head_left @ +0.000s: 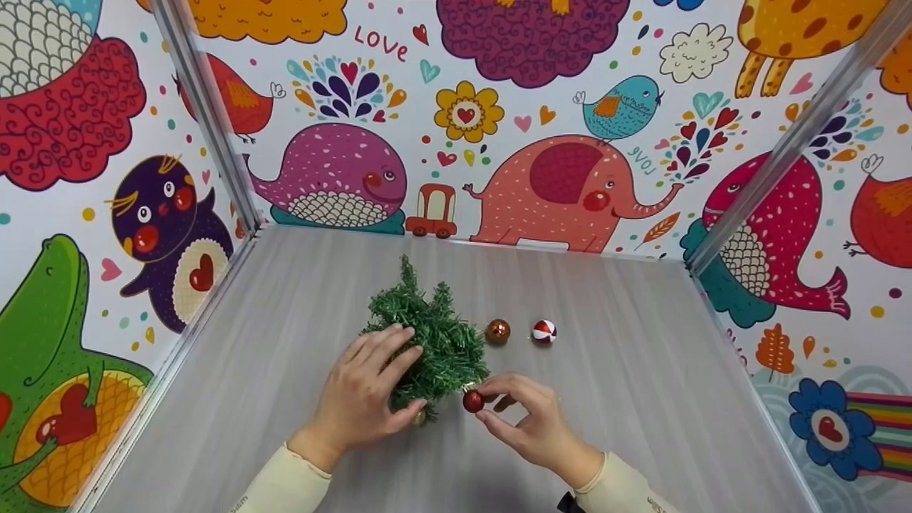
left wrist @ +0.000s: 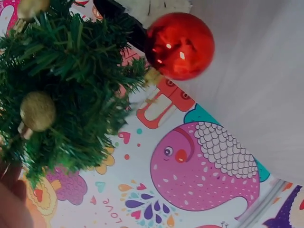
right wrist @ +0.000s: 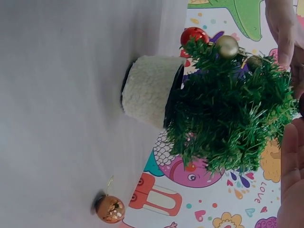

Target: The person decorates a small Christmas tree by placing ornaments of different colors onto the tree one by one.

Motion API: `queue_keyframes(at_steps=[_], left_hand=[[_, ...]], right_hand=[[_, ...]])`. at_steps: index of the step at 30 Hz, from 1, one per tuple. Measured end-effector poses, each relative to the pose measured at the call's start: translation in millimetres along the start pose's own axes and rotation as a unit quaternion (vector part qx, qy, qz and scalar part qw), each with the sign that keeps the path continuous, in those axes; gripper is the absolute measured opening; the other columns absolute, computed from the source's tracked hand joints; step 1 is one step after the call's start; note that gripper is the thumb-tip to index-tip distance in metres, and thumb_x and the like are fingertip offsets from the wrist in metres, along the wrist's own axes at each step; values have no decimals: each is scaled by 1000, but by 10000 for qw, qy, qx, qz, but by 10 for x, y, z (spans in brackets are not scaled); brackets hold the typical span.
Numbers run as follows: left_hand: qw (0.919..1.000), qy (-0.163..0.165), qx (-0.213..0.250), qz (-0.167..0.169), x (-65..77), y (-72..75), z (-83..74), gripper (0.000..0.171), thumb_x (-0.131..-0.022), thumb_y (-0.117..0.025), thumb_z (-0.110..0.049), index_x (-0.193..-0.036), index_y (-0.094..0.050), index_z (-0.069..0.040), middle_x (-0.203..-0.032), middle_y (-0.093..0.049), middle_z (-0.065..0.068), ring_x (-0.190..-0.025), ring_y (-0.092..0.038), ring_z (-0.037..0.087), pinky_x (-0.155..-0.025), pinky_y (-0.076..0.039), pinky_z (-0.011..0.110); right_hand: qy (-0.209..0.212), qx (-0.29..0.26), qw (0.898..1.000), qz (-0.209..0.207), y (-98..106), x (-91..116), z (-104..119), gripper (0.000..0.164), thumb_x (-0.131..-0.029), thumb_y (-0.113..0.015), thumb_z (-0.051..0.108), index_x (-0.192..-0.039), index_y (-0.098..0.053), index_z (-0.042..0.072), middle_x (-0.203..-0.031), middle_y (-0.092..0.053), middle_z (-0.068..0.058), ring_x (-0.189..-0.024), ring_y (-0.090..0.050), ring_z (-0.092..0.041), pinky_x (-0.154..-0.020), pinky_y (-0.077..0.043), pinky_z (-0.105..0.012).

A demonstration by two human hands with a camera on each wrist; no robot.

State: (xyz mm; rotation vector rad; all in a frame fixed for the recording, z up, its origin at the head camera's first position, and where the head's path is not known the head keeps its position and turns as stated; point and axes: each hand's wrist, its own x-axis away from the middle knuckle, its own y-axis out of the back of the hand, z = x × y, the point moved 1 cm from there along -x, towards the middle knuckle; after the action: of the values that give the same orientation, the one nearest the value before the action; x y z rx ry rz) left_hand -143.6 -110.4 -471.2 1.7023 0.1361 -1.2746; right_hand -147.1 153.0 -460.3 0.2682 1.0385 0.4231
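Resting on a miniature Christmas tree [head_left: 449, 349], the left hand [head_left: 367, 388] has a loosely spread grip. The tree stands in a white pot [right wrist: 151, 90] on the counter [head_left: 285, 320]. Just beside its branches, the right hand [head_left: 529, 419] pinches a dark red bauble [head_left: 473, 401] in its grip; farther back lie a copper bauble [head_left: 498, 332], then a red-and-white bauble [head_left: 543, 332].

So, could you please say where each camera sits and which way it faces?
Head: on the head, facing forward and down at the bushy green tinsel tree; left hand, right hand and cream sleeves show.
Left wrist: on that wrist, facing the tree and a shiny round red bauble; part of a hand shows lower left.
Right wrist: on that wrist, facing the tree; parts of both hands show at right.
Head and right-wrist views share the shiny round copper bauble.
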Motion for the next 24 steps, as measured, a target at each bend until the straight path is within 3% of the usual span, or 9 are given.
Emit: queue_keyframes(at_steps=[5, 10, 14, 17, 21, 24], left_hand=[[9988, -430, -164, -160, -88, -67, -114, 60, -69, -81, -43, -118, -68, -11, -138, -57, 13, -129, -51, 31, -104, -37, 46], [9975, -650, -286, 27, -130, -162, -209, 55, -70, -83, -46, -114, -71, -15, -145, -52, 10, -135, -46, 28, -108, -34, 45], [9979, -598, -243, 79, -144, -231, -267, 43, -70, -86, -43, -104, -76, -18, -146, -52, 8, -136, -45, 27, -109, -34, 45], [9986, -516, -63, -61, -156, -272, -301, 29, -73, -85, -35, -97, -78, -19, -143, -54, 7, -134, -47, 27, -107, -35, 44], [9986, -460, 123, -245, -174, -298, -330, 10, -83, -77, -25, -90, -78, -19, -140, -57, 6, -133, -49, 27, -105, -36, 44], [9982, -385, 261, -388, -187, -294, -337, 6, -85, -71, -19, -84, -76, -17, -137, -60, 6, -131, -51, 27, -105, -37, 45]], right_hand=[[78, -70, 9999, -57, -26, -22, 23, 40, -70, -77, -17, -105, -67, -3, -98, -69, -15, -84, -68, -24, -57, -57, -31], [99, -267, 9995, -128, -49, -25, 47, 38, -72, -76, -16, -106, -66, -3, -99, -69, -15, -84, -68, -24, -56, -57, -31], [32, -385, 9991, -148, -53, -24, 90, 37, -74, -76, -16, -107, -66, -3, -99, -69, -15, -84, -68, -23, -57, -57, -32], [7, -472, 9987, -187, -52, -21, 110, 36, -74, -75, -16, -107, -65, -4, -99, -69, -15, -83, -68, -23, -56, -57, -32], [37, -558, 9982, -238, -44, -18, 104, 35, -75, -74, -16, -107, -65, -5, -99, -69, -16, -82, -68, -22, -57, -57, -31], [-1, -553, 9981, -264, -31, -2, 91, 36, -74, -74, -17, -107, -65, -5, -99, -69, -16, -82, -68, -22, -57, -57, -31]])
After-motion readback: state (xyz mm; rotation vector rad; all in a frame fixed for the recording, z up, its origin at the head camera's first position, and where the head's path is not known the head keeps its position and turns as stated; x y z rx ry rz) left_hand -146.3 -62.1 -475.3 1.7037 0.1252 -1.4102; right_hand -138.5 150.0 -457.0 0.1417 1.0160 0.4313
